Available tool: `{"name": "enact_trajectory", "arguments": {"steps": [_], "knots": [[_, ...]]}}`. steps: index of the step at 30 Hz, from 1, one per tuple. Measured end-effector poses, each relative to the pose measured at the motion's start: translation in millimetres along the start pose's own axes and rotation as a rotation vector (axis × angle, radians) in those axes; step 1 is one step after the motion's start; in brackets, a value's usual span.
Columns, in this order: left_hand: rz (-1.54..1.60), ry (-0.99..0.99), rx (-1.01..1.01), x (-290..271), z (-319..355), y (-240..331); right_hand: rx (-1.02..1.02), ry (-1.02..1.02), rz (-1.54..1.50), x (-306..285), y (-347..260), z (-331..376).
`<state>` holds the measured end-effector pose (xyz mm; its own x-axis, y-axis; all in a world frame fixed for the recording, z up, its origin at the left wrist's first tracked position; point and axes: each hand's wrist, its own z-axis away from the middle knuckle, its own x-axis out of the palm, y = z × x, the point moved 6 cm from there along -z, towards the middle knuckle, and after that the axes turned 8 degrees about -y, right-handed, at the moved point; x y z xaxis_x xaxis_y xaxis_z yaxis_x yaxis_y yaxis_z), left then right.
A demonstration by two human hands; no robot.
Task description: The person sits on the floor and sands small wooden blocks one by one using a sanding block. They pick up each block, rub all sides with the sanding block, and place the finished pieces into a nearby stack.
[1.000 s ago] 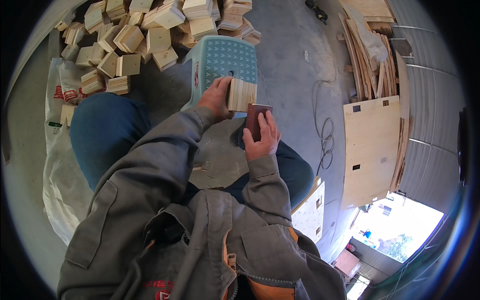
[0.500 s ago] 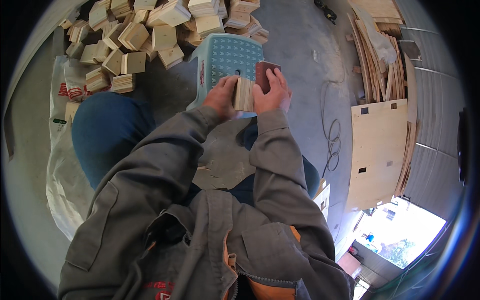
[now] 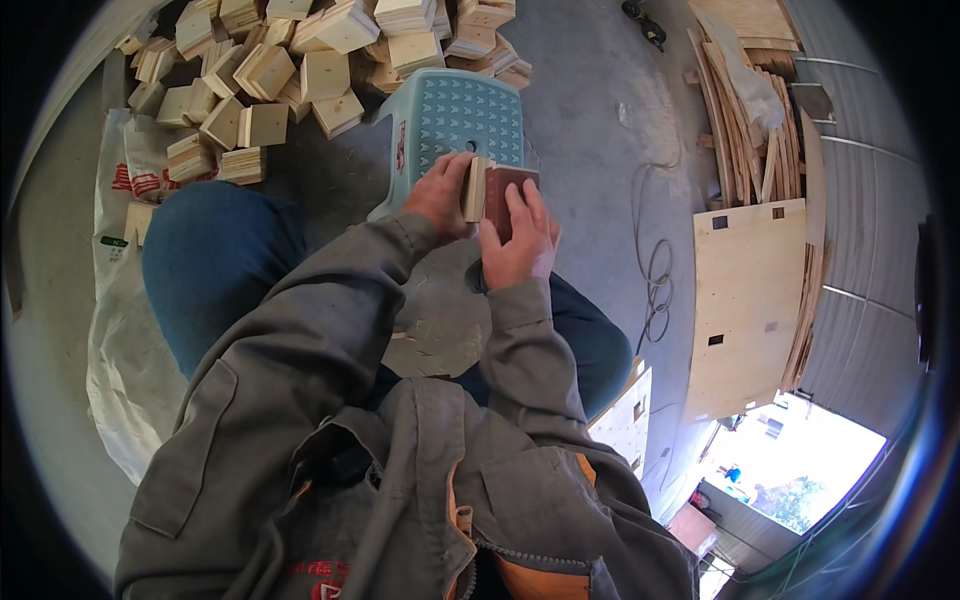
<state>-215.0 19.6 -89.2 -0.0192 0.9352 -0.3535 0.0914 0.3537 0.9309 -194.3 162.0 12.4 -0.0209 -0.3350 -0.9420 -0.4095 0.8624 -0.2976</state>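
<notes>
My left hand grips a pale plywood block on edge above a light blue plastic stool. My right hand presses a dark reddish-brown sanding pad flat against the block's right face. Both hands sit close together over the near edge of the stool. My grey sleeves and blue-trousered knees fill the view below them.
A heap of several similar wooden blocks lies beyond the stool at the top left. White printed sacks lie on the left. Plywood sheets and stacked strips stand at the right, with a cable on the concrete floor.
The right hand with the pad came up from below the block to its right face, then slid down slightly along it. The left hand kept holding the block.
</notes>
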Motion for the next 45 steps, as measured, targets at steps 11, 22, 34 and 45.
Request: {"name": "enact_trajectory", "arguments": {"steps": [11,22,34,45], "knots": [[0.017,-0.013,-0.005,-4,1,6,0.001,-0.013,0.000,-15,-7,38],[0.028,-0.039,-0.032,-1,-3,5,0.259,-0.044,0.058,10,31,-90],[-0.004,-0.009,-0.009,0,0,1,0.018,0.060,0.047,3,18,-23],[-0.001,-0.021,0.019,1,-1,4,0.019,-0.023,0.037,-23,-2,55]]}}
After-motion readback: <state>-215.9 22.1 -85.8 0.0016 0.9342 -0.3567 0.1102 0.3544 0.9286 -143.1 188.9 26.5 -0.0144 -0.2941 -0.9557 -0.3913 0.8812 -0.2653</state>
